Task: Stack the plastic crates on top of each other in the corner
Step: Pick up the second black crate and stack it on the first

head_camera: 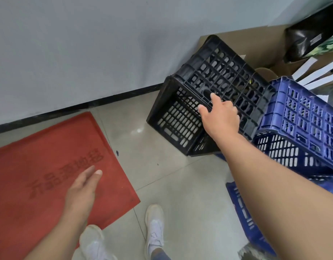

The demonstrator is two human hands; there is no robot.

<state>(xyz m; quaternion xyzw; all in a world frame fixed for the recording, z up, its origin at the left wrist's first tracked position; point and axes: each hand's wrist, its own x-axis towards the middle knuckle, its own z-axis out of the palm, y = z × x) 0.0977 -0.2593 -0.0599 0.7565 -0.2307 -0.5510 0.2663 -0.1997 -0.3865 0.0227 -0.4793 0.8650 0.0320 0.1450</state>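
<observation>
At the far left lies a red doormat (49,166) with raised characters, flat on the pale tiled floor (162,177) against the dark baseboard (105,99) of the grey wall. My left hand (83,186) hangs above the mat, fingers straight and loosely apart, holding nothing. Below it are my two white sneakers (154,226), one at the mat's near corner, the other on the bare tile. Further right is the black plastic crate (205,102) — tipped on its side, open mouth facing left toward the mat, its lower edge on the floor and its upper part leaning back toward a sheet of brown cardboard (255,38) against the wall. My right hand (221,114) is on the crate's upturned lattice side, near the rim: the thumb lies along the rim and the fingers curl into the openings, gripping the wall. Just beside the black crate, touching it at the right, a blue plastic crate (301,121) sits tilted on top of other blue crates (242,209), which are partly hidden by my forearm. Behind them, in the corner, are a glossy black bag (308,36) and some white strips (319,72) — I cannot tell what those are.
</observation>
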